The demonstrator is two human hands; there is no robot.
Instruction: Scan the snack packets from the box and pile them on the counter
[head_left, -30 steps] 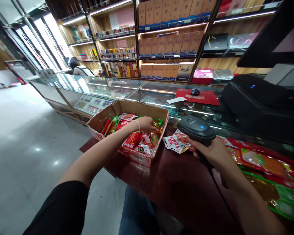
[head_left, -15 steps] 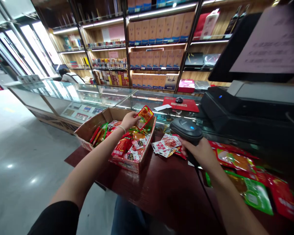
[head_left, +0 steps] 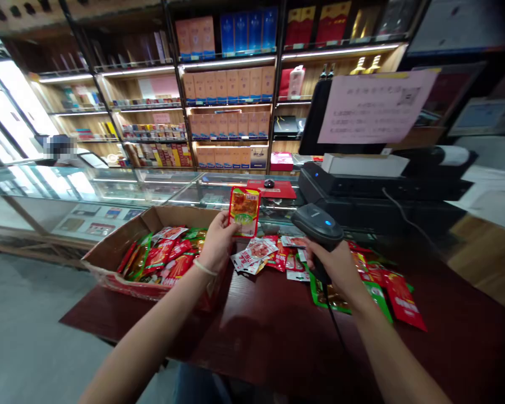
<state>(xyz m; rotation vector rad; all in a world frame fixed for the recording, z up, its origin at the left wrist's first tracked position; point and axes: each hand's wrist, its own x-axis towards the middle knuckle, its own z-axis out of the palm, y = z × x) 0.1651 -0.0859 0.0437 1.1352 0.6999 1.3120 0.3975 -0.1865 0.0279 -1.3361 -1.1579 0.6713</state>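
Observation:
A red and yellow snack packet (head_left: 244,209) stands upright, pinched at its lower left edge by my left hand (head_left: 217,242). Just right of it, a black barcode scanner (head_left: 318,224) with a blue light is gripped in my right hand (head_left: 336,266), its head toward the packet. An open cardboard box (head_left: 122,233), filled with red, green and white packets, sits on the brown table to the left, partly behind my left arm. White packets (head_left: 255,253) lie below the held one. More packets, among them a red one (head_left: 404,300), lie beyond and beside my right hand.
A glass display counter (head_left: 185,188) runs behind the table, with a red mat (head_left: 273,188) and a mouse on it. At right stands a black till (head_left: 362,191) with a pink notice. Stocked shelves line the back wall. A person sits behind the counter at far left.
My left hand has lifted the packet from over the box and moved it right, upright, near the scanner. My view has turned to the right. The scanner stays in my right hand.

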